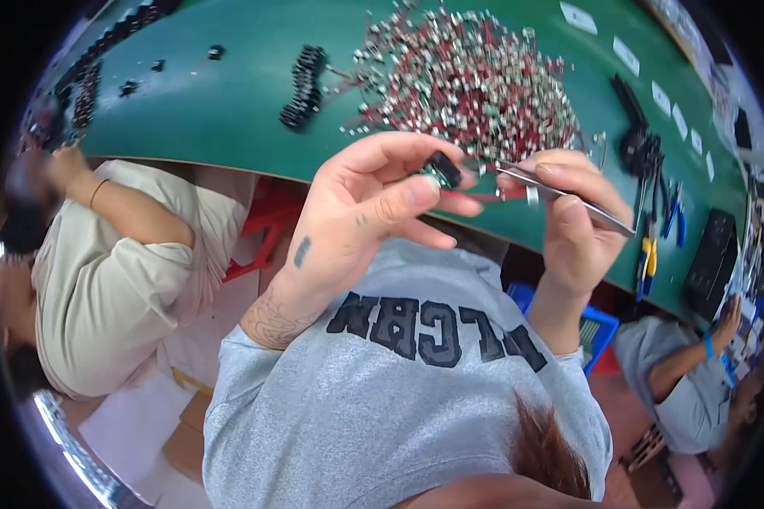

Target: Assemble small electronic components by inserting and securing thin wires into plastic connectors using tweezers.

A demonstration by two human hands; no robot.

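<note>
A green table [229, 110] takes up most of the space in front of me, its edge bowed by the lens. Below it spreads my grey sweatshirt [356, 399], with dark block lettering [405, 331] upside down across the chest. To my left sits a person in a pale shirt [119, 288]; farther off on my right is another in grey [683, 382]. A big heap of small metallic pieces with red wires [475, 85] lies beyond my hands. My left hand [356, 199] pinches a small black part [444, 170] between thumb and fingers, held above the table's near edge; my right hand [581, 212] is closed around metal tweezers [607, 219], tips near the part. A black box [711, 259] stands at the right. White cards [626, 55] line the far side, their markings too small to read.
</note>
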